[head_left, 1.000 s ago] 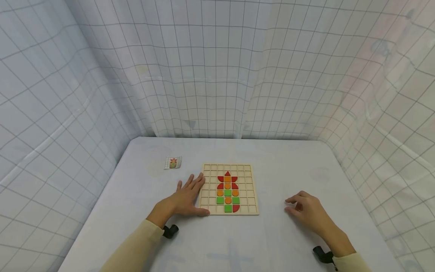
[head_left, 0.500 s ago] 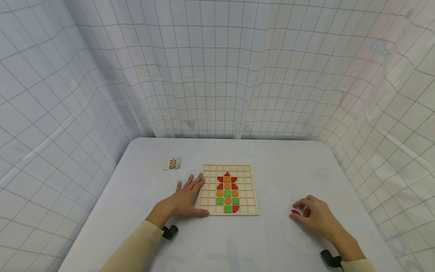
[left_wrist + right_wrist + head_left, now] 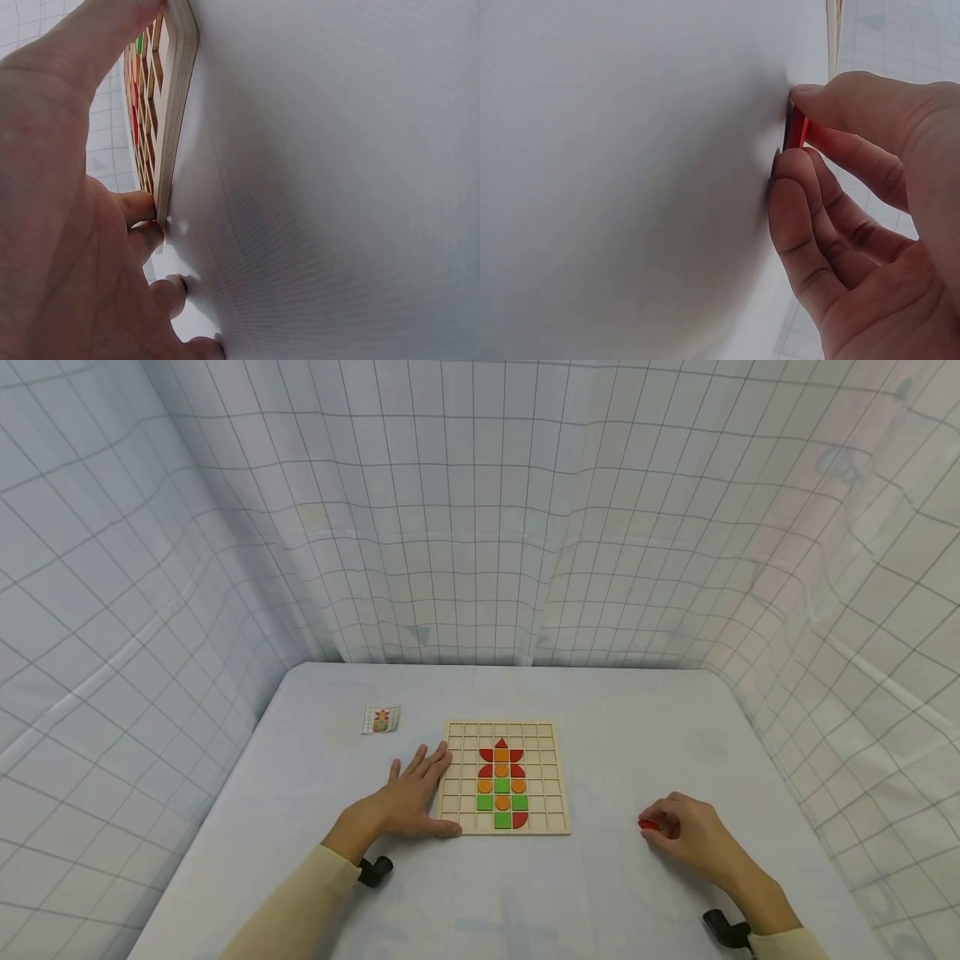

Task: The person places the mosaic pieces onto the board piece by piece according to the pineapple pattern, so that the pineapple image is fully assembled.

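While both hands sit low on the pale tabletop (image 3: pixel 585 893), the scene reads as follows.

Right hand: the right hand (image 3: pixel 693 839) lies to the right of the board, well apart from it, with its fingers (image 3: pixel 810 187) curled and pinching a small red piece (image 3: pixel 648 825) between thumb and fingertips.

Red piece: it is at the tabletop surface, thin and seen edge-on in the right wrist view (image 3: pixel 795 129); its exact shape cannot be told.

Left hand: the left hand (image 3: pixel 408 797) rests flat on the tabletop against the left edge of the board, fingers straight and slightly spread, holding nothing; the thumb lies along the board's near left corner.

Board: the wooden grid board (image 3: pixel 547 777) lies flat in the middle of the tabletop, its cells holding a pattern of red, orange and green pieces (image 3: pixel 502 785) in the centre columns. From the left wrist view its edge (image 3: pixel 176 112) touches the fingertips.

Pattern: a red triangle sits at the top, red quarter shapes flank orange pieces below it, then green squares and orange circles, and 1 red quarter piece at the bottom right.

Card: a small pattern card (image 3: pixel 381 720) lies on the tabletop beyond the left hand, apart from the board.

Surroundings: a white gridded curtain (image 3: pixel 480 527) encloses the tabletop.
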A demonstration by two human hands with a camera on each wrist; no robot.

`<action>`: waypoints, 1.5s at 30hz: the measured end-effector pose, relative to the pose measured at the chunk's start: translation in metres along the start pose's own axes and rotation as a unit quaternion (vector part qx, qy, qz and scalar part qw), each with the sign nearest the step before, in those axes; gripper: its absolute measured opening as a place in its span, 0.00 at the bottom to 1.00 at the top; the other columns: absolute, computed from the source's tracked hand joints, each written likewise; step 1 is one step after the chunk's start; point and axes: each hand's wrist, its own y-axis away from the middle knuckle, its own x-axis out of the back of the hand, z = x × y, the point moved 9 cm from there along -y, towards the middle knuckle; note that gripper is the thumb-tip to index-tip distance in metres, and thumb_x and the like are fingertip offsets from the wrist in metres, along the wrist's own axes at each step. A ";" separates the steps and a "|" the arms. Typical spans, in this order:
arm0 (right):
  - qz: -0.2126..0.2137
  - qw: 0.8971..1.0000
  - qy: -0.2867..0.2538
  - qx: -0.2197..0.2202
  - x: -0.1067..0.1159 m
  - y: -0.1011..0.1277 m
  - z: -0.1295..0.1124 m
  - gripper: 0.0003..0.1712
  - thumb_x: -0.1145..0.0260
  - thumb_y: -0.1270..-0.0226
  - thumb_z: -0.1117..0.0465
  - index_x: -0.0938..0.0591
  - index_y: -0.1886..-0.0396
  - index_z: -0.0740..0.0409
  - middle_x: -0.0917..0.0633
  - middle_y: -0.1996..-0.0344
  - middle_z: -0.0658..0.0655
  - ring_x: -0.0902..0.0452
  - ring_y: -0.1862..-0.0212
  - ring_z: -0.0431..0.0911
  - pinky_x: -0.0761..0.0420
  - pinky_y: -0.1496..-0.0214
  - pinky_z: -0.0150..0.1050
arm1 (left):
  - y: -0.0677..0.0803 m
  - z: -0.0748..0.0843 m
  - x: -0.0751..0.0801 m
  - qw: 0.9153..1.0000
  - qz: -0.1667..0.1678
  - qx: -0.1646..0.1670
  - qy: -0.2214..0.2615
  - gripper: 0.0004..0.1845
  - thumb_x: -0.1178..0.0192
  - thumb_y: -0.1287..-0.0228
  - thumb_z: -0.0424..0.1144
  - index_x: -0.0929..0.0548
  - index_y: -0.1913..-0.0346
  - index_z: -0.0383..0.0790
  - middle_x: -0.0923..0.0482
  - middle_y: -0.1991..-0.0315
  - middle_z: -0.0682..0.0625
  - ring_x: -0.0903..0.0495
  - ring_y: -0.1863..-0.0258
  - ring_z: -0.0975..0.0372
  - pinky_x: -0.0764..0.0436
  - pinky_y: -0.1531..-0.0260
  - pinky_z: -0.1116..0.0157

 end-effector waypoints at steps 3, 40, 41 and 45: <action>0.004 1.000 -0.005 0.013 -0.001 -0.003 -0.004 0.15 0.10 0.38 0.70 0.05 0.57 0.49 0.12 0.64 0.42 0.21 0.66 0.29 0.17 0.65 0.30 | 0.000 0.000 0.000 1.000 0.001 0.000 -0.002 0.73 0.21 0.32 0.71 0.52 0.02 0.38 0.62 0.00 0.42 0.62 0.01 0.36 0.61 0.10 0.19; -0.033 0.997 -0.041 0.047 -0.027 -0.039 -0.047 0.13 0.16 0.33 0.75 0.03 0.53 0.57 0.10 0.57 0.50 0.13 0.60 0.31 0.09 0.58 0.31 | 0.001 0.001 0.000 1.000 0.000 0.004 0.003 0.73 0.20 0.33 0.70 0.52 0.02 0.38 0.61 0.00 0.42 0.62 0.01 0.36 0.62 0.10 0.20; -0.035 0.997 -0.043 0.049 -0.027 -0.040 -0.048 0.13 0.16 0.33 0.75 0.03 0.53 0.57 0.10 0.57 0.50 0.13 0.60 0.31 0.09 0.58 0.31 | 0.001 0.001 0.000 1.000 0.000 0.004 0.003 0.73 0.20 0.33 0.70 0.52 0.02 0.38 0.61 0.00 0.42 0.62 0.01 0.36 0.62 0.10 0.20; -0.041 0.996 -0.044 0.061 -0.027 -0.043 -0.053 0.13 0.16 0.31 0.74 0.03 0.52 0.56 0.09 0.56 0.50 0.12 0.60 0.33 0.08 0.57 0.33 | 0.001 0.001 0.000 1.000 -0.001 0.004 0.001 0.73 0.20 0.33 0.70 0.52 0.02 0.38 0.61 0.00 0.42 0.62 0.01 0.36 0.61 0.10 0.20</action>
